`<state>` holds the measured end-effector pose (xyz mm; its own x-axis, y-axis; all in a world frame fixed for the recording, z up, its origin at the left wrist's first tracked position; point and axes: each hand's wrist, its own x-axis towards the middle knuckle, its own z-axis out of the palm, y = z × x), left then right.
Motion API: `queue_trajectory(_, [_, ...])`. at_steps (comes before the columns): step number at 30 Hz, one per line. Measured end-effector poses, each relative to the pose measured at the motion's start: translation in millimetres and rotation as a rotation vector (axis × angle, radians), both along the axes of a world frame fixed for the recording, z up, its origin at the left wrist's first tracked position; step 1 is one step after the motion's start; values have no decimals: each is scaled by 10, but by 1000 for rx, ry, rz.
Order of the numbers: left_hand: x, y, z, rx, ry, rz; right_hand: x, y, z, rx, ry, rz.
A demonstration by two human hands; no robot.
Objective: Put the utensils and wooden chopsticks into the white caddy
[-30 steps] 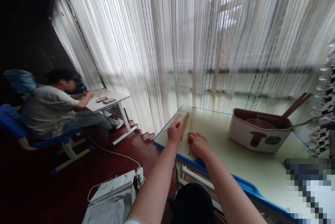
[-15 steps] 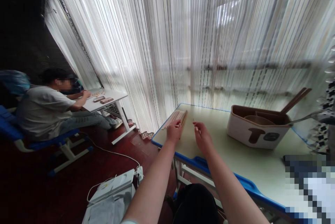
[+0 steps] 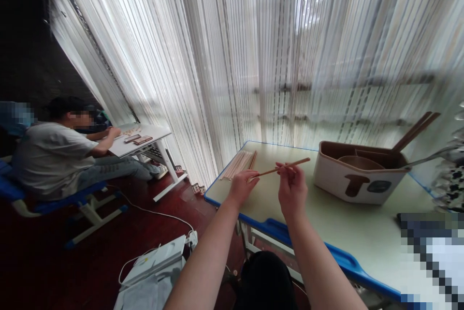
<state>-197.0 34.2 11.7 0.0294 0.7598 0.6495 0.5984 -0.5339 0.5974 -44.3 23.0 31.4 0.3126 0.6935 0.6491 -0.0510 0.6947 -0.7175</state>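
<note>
Above the pale desk, a thin wooden chopstick (image 3: 303, 160) slants up to the right between my two hands. My left hand (image 3: 242, 187) pinches its lower left end, with the wrist over the desk's front edge. Closer to the other end, my right hand (image 3: 293, 188) is closed around it with the fingertips. Whether it is one chopstick or a pair pressed together, I cannot tell. Just beyond my left hand, several light chopsticks (image 3: 236, 165) lie side by side on the desk, and a darker chopstick (image 3: 253, 159) lies at their right.
A white and brown utensil box (image 3: 348, 185) stands on the desk (image 3: 326, 223) to the right, with brown chopsticks (image 3: 416, 131) and a metal handle (image 3: 426, 159) sticking out. Curtains hang behind. At left, a person (image 3: 61, 155) sits at another table (image 3: 159, 132). A white cabinet (image 3: 155, 261) stands below left.
The chopstick now spans between my hands, lifted and turned crosswise. My right hand has moved slightly right and closed on it. The view has shifted a little.
</note>
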Motion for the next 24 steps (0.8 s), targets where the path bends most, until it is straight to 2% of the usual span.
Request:
queue_trajectory(6, [42,-6,21,-14,45,-30,-18,-35,33,-2,-13,22])
queue_trajectory(11, [78,-12,12,22,134,-2,39,-28,49,-16,-38,-67])
queue_trajectory(16, [171,-31,-8,74,274,86,58,-11,41,-36,51,4])
queue_trajectory(19, [237,-60,-30,118,332,95,67,-20,45,-47,99,21])
queue_trajectory(24, [315,-37,34,162,290,61,226,56,210,-77,56,53])
